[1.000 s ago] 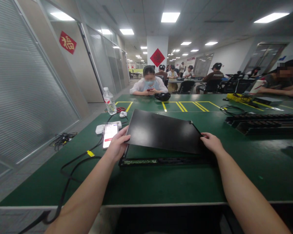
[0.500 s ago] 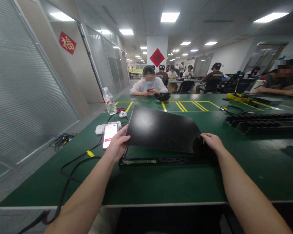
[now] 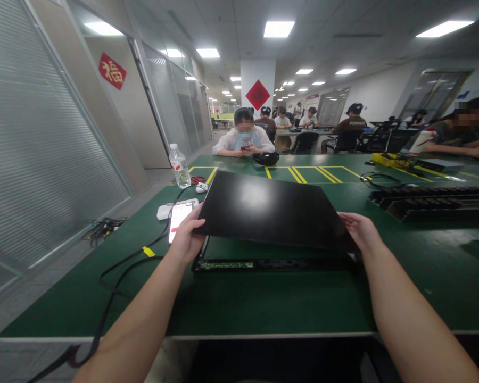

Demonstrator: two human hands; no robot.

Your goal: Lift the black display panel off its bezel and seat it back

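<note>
A glossy black flat panel, like a display screen [image 3: 271, 207], is held between my two hands, tilted, with its near edge raised. My left hand [image 3: 187, 234] grips its left side, thumb on top and fingers underneath. At the right edge my right hand [image 3: 361, 231] is closed on the panel, its fingertips partly hidden. Under the panel lies a thin black frame [image 3: 299, 264] on the green table, with a green circuit strip [image 3: 227, 265] along its near side. The panel hides most of the frame's inside.
Left of the panel are a lit phone [image 3: 179, 221], a water bottle [image 3: 179, 166] and a black cable [image 3: 115, 260]. Black slotted racks [image 3: 435, 201] stand at right on the green table [image 3: 263, 308]. A person [image 3: 243, 135] sits across, near a black object [image 3: 265, 158].
The panel's right side has come down and spread out toward the right, lying flatter over the frame. My right hand has moved slightly right; my left hand has shifted a little left.
</note>
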